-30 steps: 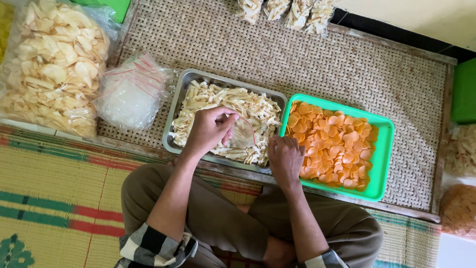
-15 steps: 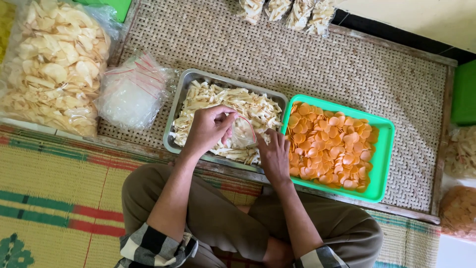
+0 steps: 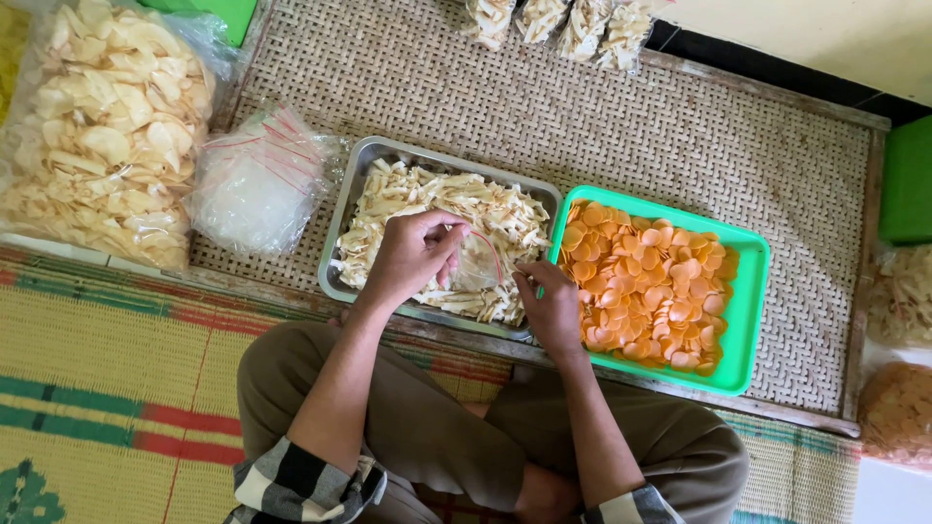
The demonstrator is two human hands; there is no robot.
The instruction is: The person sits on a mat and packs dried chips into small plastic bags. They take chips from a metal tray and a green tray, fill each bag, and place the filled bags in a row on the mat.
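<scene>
While the left hand [image 3: 413, 254] pinches the small clear bag [image 3: 476, 264] open over the metal tray [image 3: 342, 233], the right hand [image 3: 551, 306], loosely curled and empty, should feed pale strips [image 3: 408, 194] gently.

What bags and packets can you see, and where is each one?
Big clear bag of pale crackers: far left, bulging.
Stack of empty clear pouches: beside the metal tray, red-striped tops.
Small clear pouch: over the metal tray, pinched in the left hand, near the right hand.
Four small filled packets: top edge, in a row.
No labels, signs or screens show.
</scene>
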